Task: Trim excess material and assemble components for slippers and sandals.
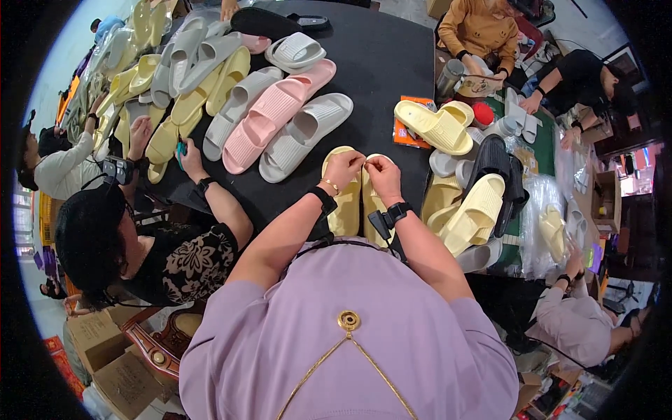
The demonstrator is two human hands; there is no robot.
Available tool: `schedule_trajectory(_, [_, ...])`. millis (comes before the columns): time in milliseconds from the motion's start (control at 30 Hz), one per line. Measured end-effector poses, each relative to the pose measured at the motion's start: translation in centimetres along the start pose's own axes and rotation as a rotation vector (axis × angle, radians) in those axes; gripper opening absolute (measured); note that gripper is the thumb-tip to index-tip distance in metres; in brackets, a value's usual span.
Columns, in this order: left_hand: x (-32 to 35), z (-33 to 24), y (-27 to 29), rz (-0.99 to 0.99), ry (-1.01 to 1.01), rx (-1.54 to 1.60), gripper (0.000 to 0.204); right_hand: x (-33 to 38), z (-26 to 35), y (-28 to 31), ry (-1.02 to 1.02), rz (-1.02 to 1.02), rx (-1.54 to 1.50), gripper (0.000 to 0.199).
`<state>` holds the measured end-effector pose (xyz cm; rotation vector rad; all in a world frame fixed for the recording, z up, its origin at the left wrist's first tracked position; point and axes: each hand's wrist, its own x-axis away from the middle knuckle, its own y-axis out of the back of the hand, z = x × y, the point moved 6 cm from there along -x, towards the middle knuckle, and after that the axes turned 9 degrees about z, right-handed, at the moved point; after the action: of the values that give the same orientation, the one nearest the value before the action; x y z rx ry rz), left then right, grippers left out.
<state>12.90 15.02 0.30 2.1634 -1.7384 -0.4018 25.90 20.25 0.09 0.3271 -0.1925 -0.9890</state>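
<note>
A pair of pale yellow slide sandals lies side by side on the dark table right in front of me, the left sandal and the right sandal close together. Over their far ends, my left hand and my right hand meet with fingertips pinched. Whatever is between the fingers is too small to make out. Both wrists wear black bands. To the left of my left hand sit a grey slide, a pink slide and another grey slide.
At right, yellow slides rest on an orange packet, near a yellow slide and black slides. More slides pile up at the far left. A co-worker beside me holds green-handled snippers. Other people work around the table.
</note>
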Motion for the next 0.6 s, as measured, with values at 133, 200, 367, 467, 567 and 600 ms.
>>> schedule_trajectory(133, [0.03, -0.42, 0.3, -0.022, -0.019, -0.002, 0.015, -0.09, -0.16, 0.04, 0.002, -0.013, -0.03, 0.009])
schedule_trajectory(200, [0.01, -0.59, 0.34, -0.004, -0.028, -0.041, 0.015, -0.13, -0.13, 0.04, 0.015, -0.01, -0.029, 0.009])
schedule_trajectory(367, [-0.05, -0.59, 0.38, 0.008, -0.045, -0.091, 0.017, -0.07, -0.27, -0.02, 0.009, -0.017, -0.006, 0.009])
schedule_trajectory(467, [0.03, -0.8, 0.42, 0.023, -0.032, -0.071, 0.017, 0.0, -0.49, -0.06, -0.003, -0.002, -0.009, 0.01])
schedule_trajectory(567, [0.02, -0.9, 0.41, 0.037, -0.022, -0.062, 0.017, 0.05, -0.46, -0.06, 0.004, 0.003, 0.001, 0.01])
schedule_trajectory(600, [-0.06, -0.96, 0.43, 0.037, -0.027, -0.067, 0.018, 0.03, -0.18, 0.0, 0.01, 0.001, 0.008, 0.01])
